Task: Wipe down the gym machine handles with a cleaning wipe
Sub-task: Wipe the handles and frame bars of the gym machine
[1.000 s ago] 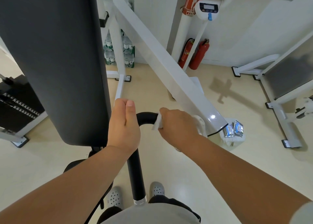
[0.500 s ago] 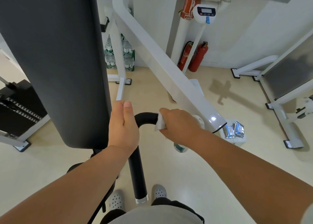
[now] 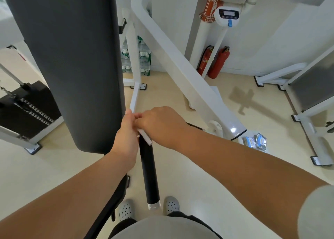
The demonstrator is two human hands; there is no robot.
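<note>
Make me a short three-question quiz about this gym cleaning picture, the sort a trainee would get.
1. True or false: the white wipe is pressed against the black handle.
2. Which hand covers the wipe from above? A) left hand B) right hand
3. Fill in: the two red things standing by the far wall are fire ______.

Key:
1. True; it sits at the handle's upper end, where both hands meet.
2. B; the right hand lies over it, while the left hand grips the handle beside it.
3. Extinguishers.
</note>
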